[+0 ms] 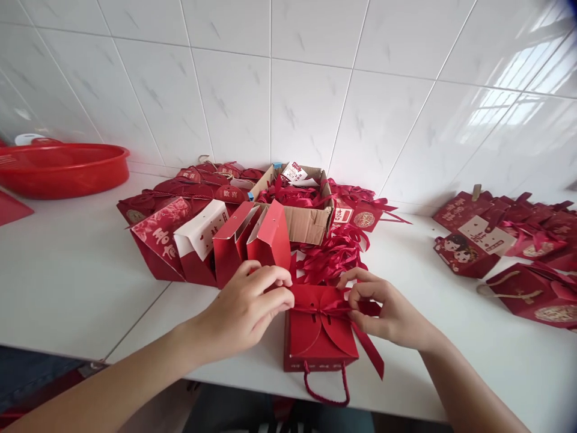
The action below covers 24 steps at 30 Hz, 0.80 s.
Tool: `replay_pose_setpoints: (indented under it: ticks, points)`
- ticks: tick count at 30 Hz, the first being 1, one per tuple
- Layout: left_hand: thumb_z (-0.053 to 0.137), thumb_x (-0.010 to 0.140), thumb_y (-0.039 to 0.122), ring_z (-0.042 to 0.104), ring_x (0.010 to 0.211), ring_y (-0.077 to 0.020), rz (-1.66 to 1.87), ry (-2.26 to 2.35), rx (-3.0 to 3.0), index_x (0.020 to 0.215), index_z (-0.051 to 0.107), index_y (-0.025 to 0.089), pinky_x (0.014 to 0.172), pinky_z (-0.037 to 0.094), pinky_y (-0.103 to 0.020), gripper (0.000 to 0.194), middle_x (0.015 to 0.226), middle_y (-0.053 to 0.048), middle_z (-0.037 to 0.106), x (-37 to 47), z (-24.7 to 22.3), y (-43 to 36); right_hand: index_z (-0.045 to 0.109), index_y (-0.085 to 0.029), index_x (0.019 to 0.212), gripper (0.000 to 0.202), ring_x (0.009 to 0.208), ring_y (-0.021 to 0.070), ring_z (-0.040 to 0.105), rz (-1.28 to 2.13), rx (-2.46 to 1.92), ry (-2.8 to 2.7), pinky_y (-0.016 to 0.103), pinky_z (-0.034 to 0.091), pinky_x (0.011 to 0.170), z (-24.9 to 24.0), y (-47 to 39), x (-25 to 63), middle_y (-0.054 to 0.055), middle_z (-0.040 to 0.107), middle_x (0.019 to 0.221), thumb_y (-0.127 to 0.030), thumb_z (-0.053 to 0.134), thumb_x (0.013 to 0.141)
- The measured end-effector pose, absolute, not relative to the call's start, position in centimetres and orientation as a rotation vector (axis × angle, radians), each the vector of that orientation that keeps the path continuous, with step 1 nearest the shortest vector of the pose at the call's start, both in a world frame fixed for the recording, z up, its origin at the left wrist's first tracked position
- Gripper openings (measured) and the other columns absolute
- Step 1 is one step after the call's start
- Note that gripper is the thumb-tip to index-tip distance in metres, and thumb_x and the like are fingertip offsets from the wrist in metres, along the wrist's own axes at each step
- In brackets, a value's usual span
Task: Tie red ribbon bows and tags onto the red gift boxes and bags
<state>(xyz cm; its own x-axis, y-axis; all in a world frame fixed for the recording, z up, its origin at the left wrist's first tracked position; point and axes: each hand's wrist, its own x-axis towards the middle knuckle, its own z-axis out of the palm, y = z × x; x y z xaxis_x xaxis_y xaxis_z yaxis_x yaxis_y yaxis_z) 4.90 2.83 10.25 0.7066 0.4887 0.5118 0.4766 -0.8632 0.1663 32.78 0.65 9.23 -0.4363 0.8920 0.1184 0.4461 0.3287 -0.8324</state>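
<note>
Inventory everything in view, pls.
Rope-handled card box: 1, red, bottom centre
Satin ribbon: 1, red, across that box
Upright card boxes: 4, red, one white-topped, left of centre
Cardboard carton: 1, brown, back centre
Loose satin ribbons: many, red, inside and before carton
Grouped card boxes: several, red, flanking carton, far right
Round plastic basin: 1, red, far left
Tabletop: 1, white, underneath
Tiled wall: 1, white, behind
Left hand: 1, bare, ribbon's left
Right hand: 1, bare, ribbon's right
Legs: 2, dark, bottom

two hands (pixel 252 310), over ten boxes (pixel 299 343), one carton (pixel 309 225), one basin (pixel 67 177)
</note>
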Motion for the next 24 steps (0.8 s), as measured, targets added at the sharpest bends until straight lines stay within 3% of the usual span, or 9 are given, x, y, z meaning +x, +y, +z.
replay_pose_setpoints:
  ticks: [4, 10, 14, 24]
  points:
    - [0.041, 0.095, 0.017, 0.052, 0.097, -0.0145, 0.63, 0.868, 2.481, 0.089, 0.049, 0.02, 0.088, 0.041, -0.026, 0.01, 0.104, -0.004, 0.053, 5.1, 10.6, 2.3, 0.047, -0.018, 0.069, 0.016, 0.079, 0.0132, 0.05, 0.999, -1.141, -2.034, 0.025, 0.037, 0.062, 8.9, 0.7, 32.6, 0.005, 0.053, 0.109, -0.011, 0.055, 0.08]
    - [0.052, 0.091, 0.026, 0.048, 0.088, -0.0142, 0.452, 0.782, 2.205, 0.086, 0.048, 0.02, 0.076, 0.043, -0.023, 0.008, 0.096, -0.002, 0.046, 6.5, 11.1, 2.4, 0.041, -0.02, 0.071, 0.021, 0.082, 0.0146, 0.05, 1.021, -1.08, -1.989, 0.027, 0.039, 0.067, 8.7, 0.8, 32.3, 0.005, 0.053, 0.106, -0.022, 0.053, 0.089]
    - [0.049, 0.094, 0.034, 0.048, 0.085, -0.0133, 0.452, 0.783, 2.136, 0.08, 0.056, 0.019, 0.077, 0.041, -0.024, 0.022, 0.092, -0.001, 0.045, 6.7, 11.0, 3.0, 0.039, -0.02, 0.071, 0.023, 0.09, 0.0162, 0.052, 1.025, -1.072, -1.983, 0.027, 0.041, 0.071, 8.7, 0.6, 32.1, 0.006, 0.053, 0.108, -0.02, 0.055, 0.088]
    - [0.041, 0.096, 0.039, 0.041, 0.065, -0.0109, 0.547, 0.979, 2.134, 0.069, 0.043, 0.018, 0.06, 0.034, -0.024, 0.034, 0.075, 0.002, 0.043, 6.4, 10.4, 2.6, 0.042, -0.02, 0.07, 0.022, 0.096, 0.0169, 0.056, 0.875, -1.019, -2.077, 0.03, 0.044, 0.082, 8.7, 0.7, 32.3, 0.006, 0.055, 0.111, -0.006, 0.056, 0.079]
